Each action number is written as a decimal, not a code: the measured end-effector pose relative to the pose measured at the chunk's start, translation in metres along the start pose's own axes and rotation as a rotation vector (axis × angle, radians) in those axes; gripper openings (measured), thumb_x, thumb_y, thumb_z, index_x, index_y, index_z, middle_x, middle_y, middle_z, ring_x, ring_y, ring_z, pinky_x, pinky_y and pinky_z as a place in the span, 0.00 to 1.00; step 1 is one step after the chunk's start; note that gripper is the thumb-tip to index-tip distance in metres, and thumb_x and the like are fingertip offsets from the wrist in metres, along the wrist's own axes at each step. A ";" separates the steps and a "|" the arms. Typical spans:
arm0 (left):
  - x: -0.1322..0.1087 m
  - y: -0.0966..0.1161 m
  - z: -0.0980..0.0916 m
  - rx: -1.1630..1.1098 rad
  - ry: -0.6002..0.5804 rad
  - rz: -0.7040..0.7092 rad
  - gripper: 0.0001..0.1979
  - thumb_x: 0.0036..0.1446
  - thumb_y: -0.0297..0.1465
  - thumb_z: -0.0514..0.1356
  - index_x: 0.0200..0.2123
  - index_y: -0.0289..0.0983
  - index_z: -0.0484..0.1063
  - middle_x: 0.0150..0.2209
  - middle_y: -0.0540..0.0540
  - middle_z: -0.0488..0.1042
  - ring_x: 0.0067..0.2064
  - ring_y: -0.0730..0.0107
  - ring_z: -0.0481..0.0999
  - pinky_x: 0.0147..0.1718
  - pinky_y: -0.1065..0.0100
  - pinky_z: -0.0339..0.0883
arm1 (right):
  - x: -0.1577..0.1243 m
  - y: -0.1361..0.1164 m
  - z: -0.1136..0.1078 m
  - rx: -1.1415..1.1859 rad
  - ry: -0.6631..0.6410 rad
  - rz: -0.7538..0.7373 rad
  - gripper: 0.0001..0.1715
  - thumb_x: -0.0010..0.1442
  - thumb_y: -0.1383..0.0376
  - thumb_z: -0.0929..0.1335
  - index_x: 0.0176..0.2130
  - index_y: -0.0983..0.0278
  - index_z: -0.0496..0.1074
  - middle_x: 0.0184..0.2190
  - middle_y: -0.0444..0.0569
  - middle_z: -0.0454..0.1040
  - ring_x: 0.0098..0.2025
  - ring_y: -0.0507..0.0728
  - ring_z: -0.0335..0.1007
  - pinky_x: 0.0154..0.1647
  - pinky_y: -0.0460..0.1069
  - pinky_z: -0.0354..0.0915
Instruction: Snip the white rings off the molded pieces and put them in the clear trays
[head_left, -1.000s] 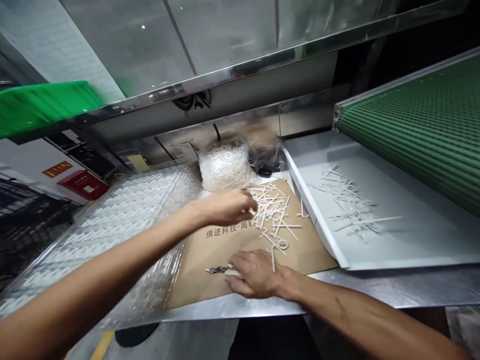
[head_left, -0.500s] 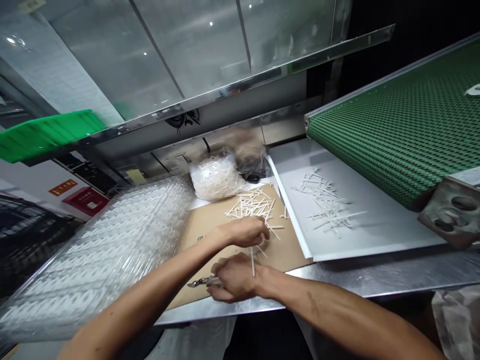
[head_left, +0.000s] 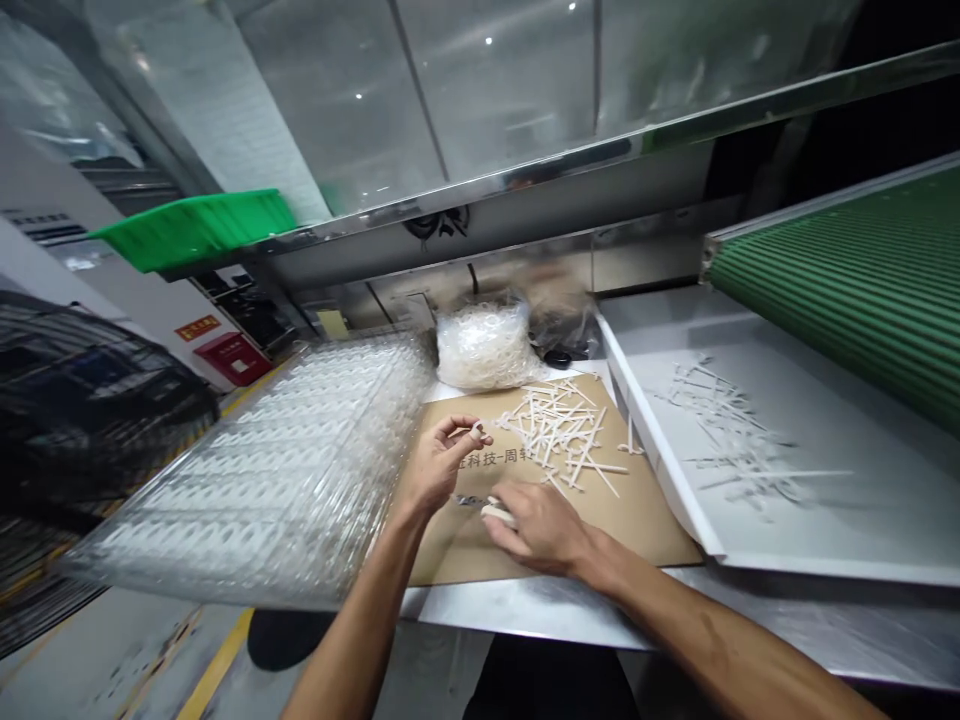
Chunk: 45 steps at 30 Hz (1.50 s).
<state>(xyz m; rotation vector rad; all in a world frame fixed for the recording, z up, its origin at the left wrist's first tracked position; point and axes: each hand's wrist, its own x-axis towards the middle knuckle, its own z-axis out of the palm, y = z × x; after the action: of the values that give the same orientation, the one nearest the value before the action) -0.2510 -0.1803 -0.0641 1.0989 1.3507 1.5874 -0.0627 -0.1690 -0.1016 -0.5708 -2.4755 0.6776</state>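
My left hand (head_left: 439,462) is raised over the left part of the cardboard sheet (head_left: 480,560), thumb and fingertips pinched on a small white plastic part (head_left: 478,430). Below and to its right, my right hand (head_left: 536,525) is wrapped round the pale handles of a pair of pliers (head_left: 498,512). Their metal jaws point left toward my left wrist and are blurred, so I cannot tell whether they are parted. Beyond both hands lies a loose pile of thin white plastic sticks (head_left: 559,425) on the cardboard.
Left of the cardboard stand stacked clear plastic trays (head_left: 262,470) holding white parts. A clear bag (head_left: 484,345) of pale pieces sits behind. On the right, a white tray (head_left: 795,540) holds more sticks below a green conveyor belt (head_left: 847,260). A green bin (head_left: 202,225) rests on the shelf.
My left hand has left the stick pile, moved left and now pinches a small white part. My right hand still grips the pliers. The camera view has turned left.
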 end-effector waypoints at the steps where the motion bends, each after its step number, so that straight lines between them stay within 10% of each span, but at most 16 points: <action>1: -0.002 -0.004 -0.003 -0.040 0.034 0.006 0.18 0.47 0.37 0.74 0.37 0.35 0.74 0.35 0.48 0.76 0.35 0.70 0.80 0.38 0.70 0.69 | 0.001 0.002 -0.002 0.028 0.023 0.025 0.11 0.65 0.60 0.64 0.38 0.65 0.71 0.34 0.52 0.77 0.34 0.59 0.72 0.37 0.51 0.63; 18: -0.024 -0.031 -0.007 -0.330 0.077 -0.070 0.14 0.50 0.34 0.73 0.39 0.35 0.78 0.34 0.46 0.79 0.33 0.71 0.79 0.37 0.70 0.73 | 0.004 0.013 -0.001 0.644 0.048 0.473 0.23 0.72 0.49 0.60 0.35 0.62 0.69 0.27 0.42 0.68 0.25 0.51 0.62 0.26 0.47 0.60; 45: -0.028 -0.029 -0.004 -0.330 0.079 -0.065 0.11 0.54 0.31 0.71 0.40 0.36 0.78 0.35 0.49 0.78 0.34 0.74 0.79 0.38 0.73 0.73 | 0.002 0.013 -0.001 0.666 0.045 0.475 0.22 0.72 0.50 0.60 0.35 0.62 0.68 0.31 0.44 0.69 0.27 0.51 0.62 0.28 0.47 0.60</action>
<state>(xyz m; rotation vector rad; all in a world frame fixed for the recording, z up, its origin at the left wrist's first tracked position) -0.2453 -0.2031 -0.0968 0.7927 1.1104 1.7442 -0.0605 -0.1574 -0.1075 -0.8828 -1.8957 1.5621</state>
